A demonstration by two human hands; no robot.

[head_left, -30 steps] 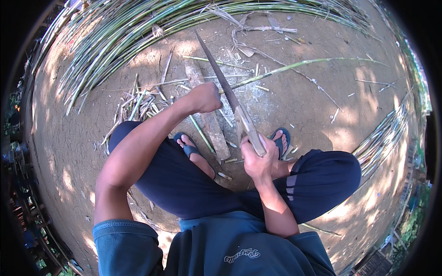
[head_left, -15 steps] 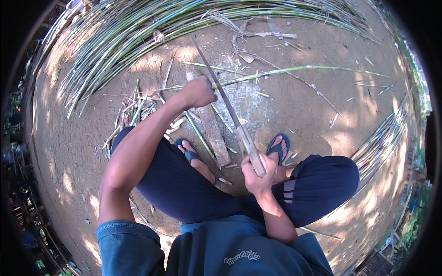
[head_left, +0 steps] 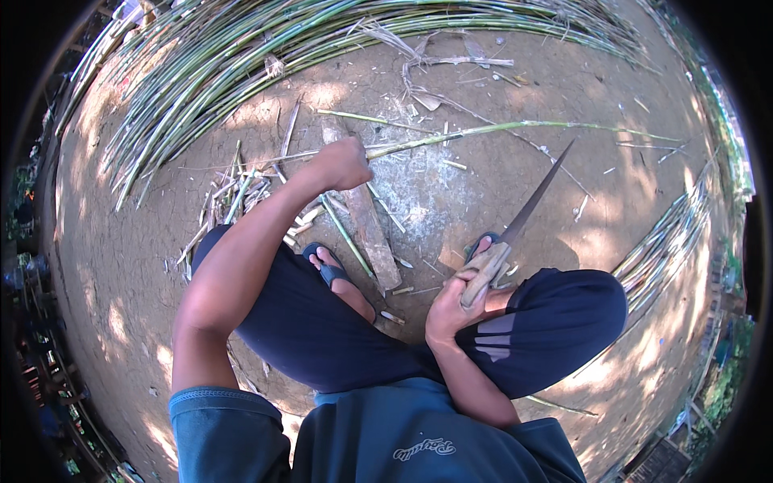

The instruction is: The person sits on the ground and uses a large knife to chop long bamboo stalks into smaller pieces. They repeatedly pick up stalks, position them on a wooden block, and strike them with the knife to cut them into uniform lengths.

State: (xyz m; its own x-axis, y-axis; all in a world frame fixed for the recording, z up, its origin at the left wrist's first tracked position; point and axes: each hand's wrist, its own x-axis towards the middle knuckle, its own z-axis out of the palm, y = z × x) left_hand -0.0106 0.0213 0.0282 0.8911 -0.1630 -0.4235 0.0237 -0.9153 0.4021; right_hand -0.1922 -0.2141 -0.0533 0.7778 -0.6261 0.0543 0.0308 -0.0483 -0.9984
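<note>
My left hand is closed around one end of a long, thin green cane, which runs off to the right just above the ground. Beneath that hand, a worn wooden plank lies on the dirt. My right hand grips the wooden handle of a long knife over my right foot. Its dark, tapering blade points up and to the right, apart from the cane. Short cut cane pieces lie heaped left of the plank.
A large pile of long green canes stretches across the far side. A smaller bundle of thin canes lies at the right. Dry twigs and chips are scattered on the cracked ground. My sandalled left foot is beside the plank.
My right hand has swung the knife to the right, so its blade no longer crosses the cane near my left hand. My left hand, still gripping the cane, has shifted slightly left.
</note>
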